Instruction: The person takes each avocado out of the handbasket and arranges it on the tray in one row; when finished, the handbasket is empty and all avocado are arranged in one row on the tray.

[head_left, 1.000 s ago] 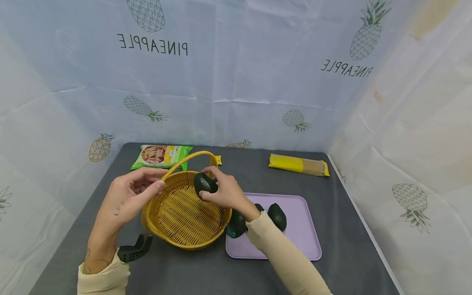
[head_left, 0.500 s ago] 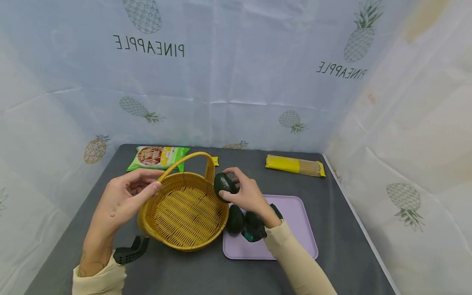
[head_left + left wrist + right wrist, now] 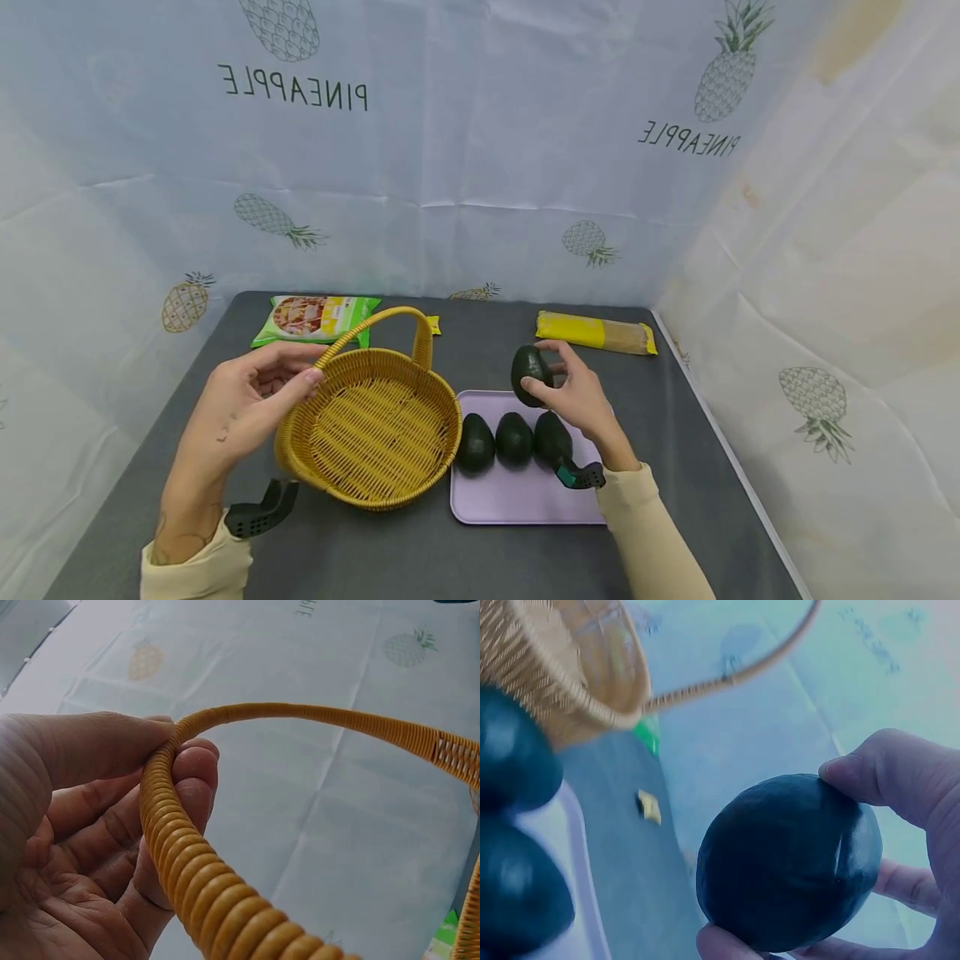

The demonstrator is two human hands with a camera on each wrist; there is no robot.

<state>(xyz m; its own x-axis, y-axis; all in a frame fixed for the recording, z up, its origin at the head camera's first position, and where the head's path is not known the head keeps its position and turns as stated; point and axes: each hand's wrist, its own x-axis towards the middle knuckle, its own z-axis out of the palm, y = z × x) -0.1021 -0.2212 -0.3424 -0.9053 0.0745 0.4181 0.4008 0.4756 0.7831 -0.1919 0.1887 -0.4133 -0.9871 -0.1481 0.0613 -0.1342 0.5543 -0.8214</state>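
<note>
With thumb and fingers my left hand [image 3: 251, 404] pinches the handle [image 3: 199, 877] of a yellow wicker basket [image 3: 375, 496], whose woven bottom shows bare. My right hand [image 3: 581, 400] grips a dark green avocado [image 3: 531, 375] above the back of a lilac tray [image 3: 517, 504]. In the right wrist view, thumb and fingertips hold that avocado [image 3: 787, 862] from opposite sides. Three more avocados lie in a row on the tray: a left one [image 3: 476, 444], a middle one [image 3: 514, 440] and a right one [image 3: 552, 437], the last close to my right wrist strap.
A green food packet [image 3: 315, 318] lies behind the basket at the table's back left. A small yellow packet [image 3: 434, 324] sits partly behind the handle. At the back right is a long yellow packet [image 3: 596, 332]. Pineapple-print sheets [image 3: 480, 150] enclose the dark table [image 3: 360, 558].
My right hand has carried the avocado rightward, from over the basket to above the tray, uncovering the row of avocados. My left hand still holds the handle in place.
</note>
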